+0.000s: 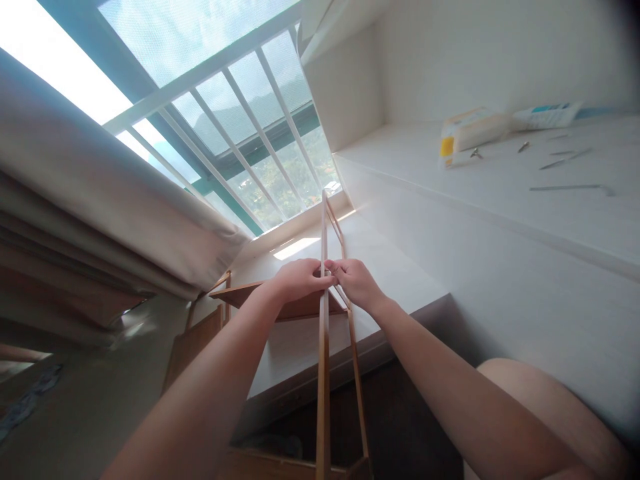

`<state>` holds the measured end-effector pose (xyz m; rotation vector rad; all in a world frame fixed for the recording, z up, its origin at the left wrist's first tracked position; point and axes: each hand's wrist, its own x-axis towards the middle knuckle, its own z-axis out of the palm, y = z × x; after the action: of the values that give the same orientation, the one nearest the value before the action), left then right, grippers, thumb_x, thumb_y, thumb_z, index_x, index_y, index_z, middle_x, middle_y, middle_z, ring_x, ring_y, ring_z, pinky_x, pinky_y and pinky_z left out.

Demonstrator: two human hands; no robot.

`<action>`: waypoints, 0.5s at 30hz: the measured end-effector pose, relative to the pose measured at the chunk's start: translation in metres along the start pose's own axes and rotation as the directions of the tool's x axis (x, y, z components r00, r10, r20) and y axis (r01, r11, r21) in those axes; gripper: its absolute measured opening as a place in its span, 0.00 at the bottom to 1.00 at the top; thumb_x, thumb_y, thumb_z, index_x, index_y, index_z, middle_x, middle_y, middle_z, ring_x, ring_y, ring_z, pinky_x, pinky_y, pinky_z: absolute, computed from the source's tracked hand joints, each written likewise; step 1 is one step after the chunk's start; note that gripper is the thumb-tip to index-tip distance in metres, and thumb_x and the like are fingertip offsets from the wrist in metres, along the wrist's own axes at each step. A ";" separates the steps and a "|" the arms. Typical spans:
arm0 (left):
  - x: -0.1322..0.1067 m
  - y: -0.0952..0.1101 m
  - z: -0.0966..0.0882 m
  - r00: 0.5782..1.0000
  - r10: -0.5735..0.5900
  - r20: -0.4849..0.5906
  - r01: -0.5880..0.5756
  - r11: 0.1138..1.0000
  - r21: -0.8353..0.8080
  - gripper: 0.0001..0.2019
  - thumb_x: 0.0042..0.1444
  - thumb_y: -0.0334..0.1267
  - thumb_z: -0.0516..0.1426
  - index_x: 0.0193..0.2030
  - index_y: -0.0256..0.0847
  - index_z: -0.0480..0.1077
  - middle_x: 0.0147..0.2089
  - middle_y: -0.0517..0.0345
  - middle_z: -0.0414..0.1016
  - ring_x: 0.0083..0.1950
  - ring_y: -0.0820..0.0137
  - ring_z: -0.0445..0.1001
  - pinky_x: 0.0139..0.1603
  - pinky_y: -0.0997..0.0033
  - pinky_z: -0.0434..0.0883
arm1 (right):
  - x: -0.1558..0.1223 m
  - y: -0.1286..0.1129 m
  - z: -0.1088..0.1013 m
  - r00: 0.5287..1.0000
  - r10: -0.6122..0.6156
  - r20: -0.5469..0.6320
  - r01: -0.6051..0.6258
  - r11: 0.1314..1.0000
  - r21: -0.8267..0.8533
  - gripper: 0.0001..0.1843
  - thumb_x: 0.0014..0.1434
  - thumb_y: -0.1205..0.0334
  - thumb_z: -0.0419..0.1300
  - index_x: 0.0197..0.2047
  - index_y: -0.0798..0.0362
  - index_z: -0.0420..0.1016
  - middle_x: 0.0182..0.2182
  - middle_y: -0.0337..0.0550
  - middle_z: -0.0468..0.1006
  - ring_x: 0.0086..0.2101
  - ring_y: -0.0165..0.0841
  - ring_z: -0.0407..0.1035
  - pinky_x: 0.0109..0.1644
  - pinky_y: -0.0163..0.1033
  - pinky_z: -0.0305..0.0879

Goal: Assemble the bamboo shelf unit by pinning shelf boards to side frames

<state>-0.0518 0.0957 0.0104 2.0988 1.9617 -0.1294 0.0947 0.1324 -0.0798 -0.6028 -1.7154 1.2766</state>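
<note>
A thin wooden frame (323,373) of two long rails runs from the bottom of the view up toward the window. My left hand (296,279) is closed around the nearer rail at mid-height. My right hand (356,281) pinches the same spot from the right side, its fingertips meeting the left hand's. What small thing, if any, sits between the fingers is hidden. A wooden shelf board (270,299) joins the frame just below and behind both hands.
A white ledge (390,267) lies behind the frame. Higher right, a white shelf (500,180) holds a yellow-and-white box (465,133), a tube (545,115), screws and metal tools. A beige curtain (100,200) hangs left of the barred window (250,133).
</note>
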 end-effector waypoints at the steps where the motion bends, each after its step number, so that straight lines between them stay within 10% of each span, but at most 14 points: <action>1: 0.000 0.000 0.000 1.000 -0.001 0.005 0.001 1.000 0.007 0.25 0.52 0.63 0.51 0.28 0.40 0.68 0.27 0.57 0.71 0.29 0.67 0.67 0.28 0.70 0.57 | 0.000 0.001 0.001 1.000 0.012 -0.004 -0.012 1.000 0.010 0.34 0.62 0.35 0.47 0.20 0.55 0.66 0.18 0.37 0.65 0.24 0.29 0.61 0.29 0.35 0.53; 15: -0.004 0.004 -0.004 1.000 -0.014 0.025 0.015 1.000 -0.026 0.26 0.52 0.63 0.51 0.30 0.40 0.70 0.30 0.55 0.74 0.31 0.66 0.70 0.30 0.70 0.60 | -0.002 0.011 0.009 0.994 0.107 0.021 -0.109 0.979 0.170 0.36 0.61 0.33 0.44 0.15 0.53 0.60 0.14 0.36 0.59 0.19 0.27 0.55 0.27 0.36 0.50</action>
<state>-0.0487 0.0931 0.0159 2.0577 1.9541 -0.1314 0.0867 0.1301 -0.0911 -0.5937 -1.5803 1.4898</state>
